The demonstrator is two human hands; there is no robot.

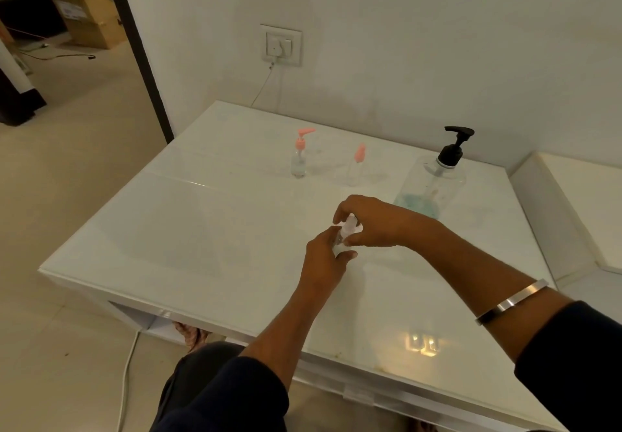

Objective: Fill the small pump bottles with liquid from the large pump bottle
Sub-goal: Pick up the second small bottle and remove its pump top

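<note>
your left hand [324, 253] gripped a small bottle [343, 236] over the white table [202, 246]; your right hand [373, 221] pinched its top; behind stood two pink-capped bottles [299, 159], then the large pump bottle [434, 179] at right.

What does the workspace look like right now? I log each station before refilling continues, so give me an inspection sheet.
Surface: glossy white table, upright bottles on it.
Job's things: large clear bottle with black pump, a little blue liquid at its bottom; two small clear bottles with pink pumps; a third small clear bottle held in both hands.
Clutter: nothing seen.
Grips: left hand grips the body; right hand pinches its top.
Cables: thin wire from white wall socket; white cable on the floor.
Surroundings: cardboard boxes beyond the doorway.
</note>
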